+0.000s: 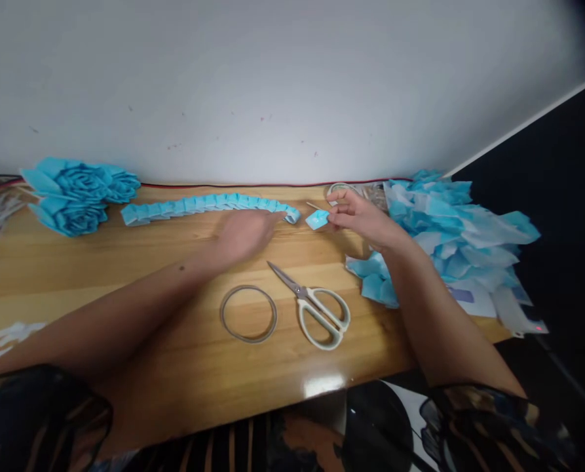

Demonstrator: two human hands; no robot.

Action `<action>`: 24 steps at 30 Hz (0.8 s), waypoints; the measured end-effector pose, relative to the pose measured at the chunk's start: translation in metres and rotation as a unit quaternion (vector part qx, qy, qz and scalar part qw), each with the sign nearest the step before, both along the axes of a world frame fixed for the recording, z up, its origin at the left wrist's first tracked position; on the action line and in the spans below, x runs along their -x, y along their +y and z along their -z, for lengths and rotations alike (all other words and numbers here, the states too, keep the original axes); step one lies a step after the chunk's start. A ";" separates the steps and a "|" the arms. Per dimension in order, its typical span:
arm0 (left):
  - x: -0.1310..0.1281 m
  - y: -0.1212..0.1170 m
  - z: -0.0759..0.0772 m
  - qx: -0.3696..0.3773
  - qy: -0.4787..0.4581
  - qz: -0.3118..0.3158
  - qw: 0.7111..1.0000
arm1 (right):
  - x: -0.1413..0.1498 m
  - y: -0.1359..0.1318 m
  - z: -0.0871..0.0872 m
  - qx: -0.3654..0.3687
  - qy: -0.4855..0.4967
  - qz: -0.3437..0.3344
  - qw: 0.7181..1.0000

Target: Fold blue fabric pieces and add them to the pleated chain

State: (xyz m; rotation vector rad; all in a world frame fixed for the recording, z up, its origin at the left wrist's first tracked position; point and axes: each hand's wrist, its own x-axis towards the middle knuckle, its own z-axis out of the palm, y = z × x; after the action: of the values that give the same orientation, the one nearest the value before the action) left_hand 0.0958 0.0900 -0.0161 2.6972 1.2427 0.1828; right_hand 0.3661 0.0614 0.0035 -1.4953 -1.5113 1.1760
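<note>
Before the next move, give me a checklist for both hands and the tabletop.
1. Right hand pinching the small blue piece: ok.
2. Left hand gripping the folded blue strip: cannot tell, hand blurred.
3. Small blue piece touching the strip: not ok, a gap shows.
4. Scissors lying away from both hands: ok.
5. Ring flat on the table: ok.
6. Right forearm off the loose blue sheets: cannot tell, they overlap in view.

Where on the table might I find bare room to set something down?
Bare wood lies between the folded blue strip and the left forearm, and between the ring and the near table edge. It is crowded at right with blue petals, and at far left around the blue flowers.
</note>
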 end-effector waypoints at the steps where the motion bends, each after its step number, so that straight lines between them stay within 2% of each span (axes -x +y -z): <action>1: -0.001 0.001 0.001 0.002 0.003 0.002 1.000 | -0.001 0.001 0.002 0.008 0.001 -0.018 1.000; 6: -0.004 0.003 0.005 0.008 0.012 0.012 1.000 | -0.001 0.011 0.008 0.022 0.003 -0.096 0.995; 9: -0.006 0.003 0.006 -0.002 0.018 0.019 1.000 | 0.003 0.018 0.011 0.004 -0.017 -0.125 0.992; 15: -0.006 0.005 0.011 -0.026 0.027 0.038 0.999 | 0.007 0.032 0.017 -0.016 -0.065 -0.145 0.987; 19: -0.005 0.007 0.014 -0.038 0.027 0.051 0.998 | 0.003 0.040 0.020 -0.022 -0.050 -0.164 0.985; 24: -0.006 0.007 0.011 -0.019 0.039 0.050 0.998 | 0.002 0.047 0.022 -0.028 -0.039 -0.189 0.981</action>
State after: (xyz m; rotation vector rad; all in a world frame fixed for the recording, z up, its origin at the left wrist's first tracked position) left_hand 0.1018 0.0970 -0.0271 2.8163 1.1309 0.0912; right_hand 0.3644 0.1084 -0.0188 -1.2620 -1.9263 1.2848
